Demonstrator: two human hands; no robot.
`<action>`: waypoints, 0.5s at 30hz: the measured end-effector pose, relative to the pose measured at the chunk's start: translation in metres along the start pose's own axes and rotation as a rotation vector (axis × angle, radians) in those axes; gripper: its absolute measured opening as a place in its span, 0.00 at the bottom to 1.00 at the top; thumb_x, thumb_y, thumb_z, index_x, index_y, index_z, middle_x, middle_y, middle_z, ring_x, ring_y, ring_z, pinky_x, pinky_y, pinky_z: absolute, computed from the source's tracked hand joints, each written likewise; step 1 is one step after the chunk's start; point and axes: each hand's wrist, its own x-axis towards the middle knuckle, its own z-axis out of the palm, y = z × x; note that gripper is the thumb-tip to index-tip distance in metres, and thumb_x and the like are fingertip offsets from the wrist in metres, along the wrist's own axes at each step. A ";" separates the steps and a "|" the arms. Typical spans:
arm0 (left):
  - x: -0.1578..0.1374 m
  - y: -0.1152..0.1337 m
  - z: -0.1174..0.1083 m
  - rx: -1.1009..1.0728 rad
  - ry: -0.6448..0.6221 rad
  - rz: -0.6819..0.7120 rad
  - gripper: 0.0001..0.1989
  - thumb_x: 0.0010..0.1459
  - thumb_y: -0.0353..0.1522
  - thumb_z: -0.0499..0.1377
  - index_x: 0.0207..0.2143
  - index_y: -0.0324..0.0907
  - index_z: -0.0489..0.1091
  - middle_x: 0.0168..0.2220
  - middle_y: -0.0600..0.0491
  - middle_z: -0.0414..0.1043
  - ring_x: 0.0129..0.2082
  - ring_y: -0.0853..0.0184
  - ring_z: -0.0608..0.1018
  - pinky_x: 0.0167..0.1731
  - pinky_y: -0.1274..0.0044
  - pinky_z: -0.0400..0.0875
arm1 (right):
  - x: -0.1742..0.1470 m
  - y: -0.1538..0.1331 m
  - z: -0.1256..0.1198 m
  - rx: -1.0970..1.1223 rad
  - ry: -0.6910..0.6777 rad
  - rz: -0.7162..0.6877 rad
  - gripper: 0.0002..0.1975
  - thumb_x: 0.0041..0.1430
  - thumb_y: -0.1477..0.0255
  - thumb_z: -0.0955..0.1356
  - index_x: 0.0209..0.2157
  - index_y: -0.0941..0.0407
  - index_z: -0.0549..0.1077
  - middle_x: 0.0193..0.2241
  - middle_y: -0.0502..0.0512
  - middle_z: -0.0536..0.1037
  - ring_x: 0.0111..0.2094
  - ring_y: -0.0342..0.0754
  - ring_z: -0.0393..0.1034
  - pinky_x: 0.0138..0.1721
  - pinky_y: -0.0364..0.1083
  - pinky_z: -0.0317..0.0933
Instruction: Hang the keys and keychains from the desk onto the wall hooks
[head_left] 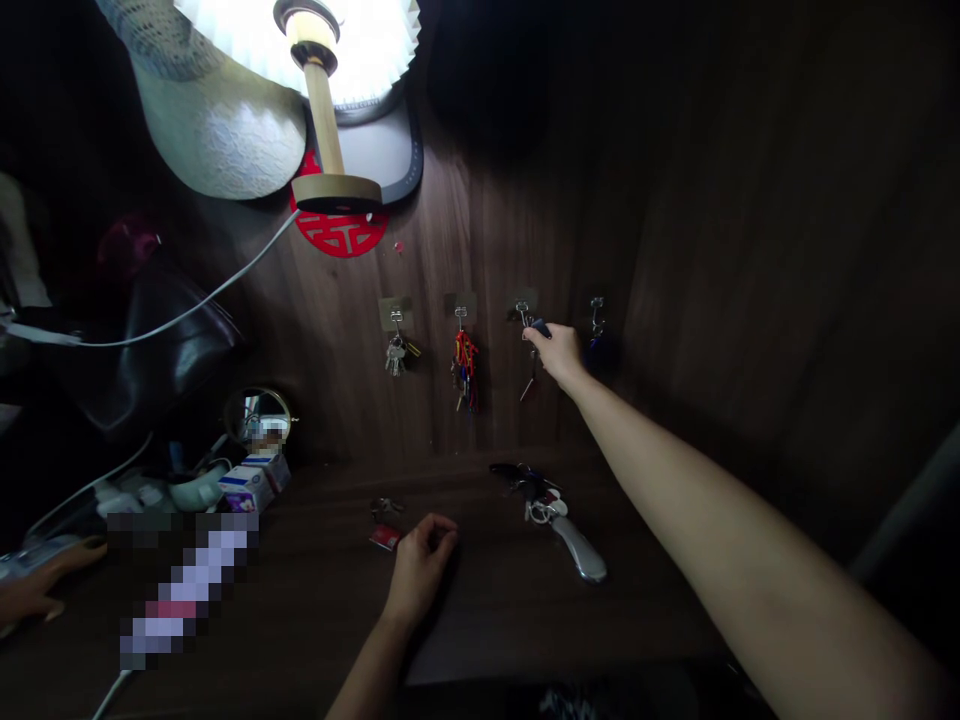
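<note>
My right hand [559,352] reaches to the third wall hook [522,306] from the left, its fingers pinched on a bunch of keys with a dark fob [540,327]. A thin metal piece [528,388] dangles below those fingers. On the shelf rests my left hand [421,560], fingers loosely bent and apart, with nothing visible in them. Just left of it lie a red tag [385,537] and a small key ring [388,506]. Between my two arms is another key bunch [536,490] with a silver handle-shaped piece [579,550].
Keys [397,355] hang on the first hook, a red-corded bunch [464,365] on the second, and a dim bunch [597,330] on the fourth. A lit lamp [322,110] is above. Left are a round mirror [259,415], boxes [251,483] and another person's hand [49,585].
</note>
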 end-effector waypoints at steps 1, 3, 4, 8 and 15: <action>0.000 0.000 0.000 0.001 0.001 -0.001 0.08 0.51 0.36 0.53 0.29 0.42 0.69 0.27 0.55 0.74 0.29 0.68 0.74 0.31 0.79 0.65 | 0.001 -0.001 -0.001 -0.017 -0.012 -0.003 0.15 0.49 0.61 0.65 0.27 0.60 0.75 0.15 0.49 0.67 0.19 0.43 0.62 0.21 0.42 0.54; 0.000 0.000 0.000 0.008 0.003 -0.002 0.09 0.52 0.36 0.53 0.30 0.42 0.70 0.26 0.55 0.73 0.28 0.68 0.74 0.31 0.79 0.65 | 0.003 -0.001 -0.002 -0.048 -0.028 -0.003 0.15 0.49 0.62 0.65 0.28 0.60 0.75 0.16 0.50 0.69 0.19 0.44 0.63 0.22 0.42 0.55; 0.000 -0.001 0.000 0.011 0.003 -0.001 0.09 0.52 0.36 0.53 0.30 0.42 0.70 0.26 0.55 0.73 0.28 0.68 0.74 0.31 0.79 0.65 | 0.004 0.000 -0.003 -0.061 -0.027 0.000 0.15 0.49 0.62 0.65 0.28 0.60 0.75 0.17 0.50 0.70 0.20 0.45 0.63 0.22 0.42 0.55; 0.000 -0.001 0.000 0.017 0.001 0.001 0.09 0.52 0.36 0.53 0.30 0.42 0.70 0.26 0.55 0.74 0.28 0.67 0.75 0.31 0.79 0.66 | 0.006 0.019 -0.009 -0.088 0.006 0.047 0.15 0.50 0.62 0.65 0.29 0.60 0.75 0.19 0.53 0.72 0.21 0.46 0.66 0.22 0.42 0.56; 0.000 -0.001 0.000 0.000 0.002 -0.011 0.10 0.51 0.37 0.54 0.30 0.42 0.70 0.26 0.54 0.74 0.28 0.67 0.74 0.31 0.78 0.66 | 0.008 0.071 -0.040 -0.203 0.230 0.200 0.14 0.52 0.65 0.63 0.32 0.60 0.75 0.25 0.57 0.77 0.26 0.49 0.69 0.26 0.45 0.61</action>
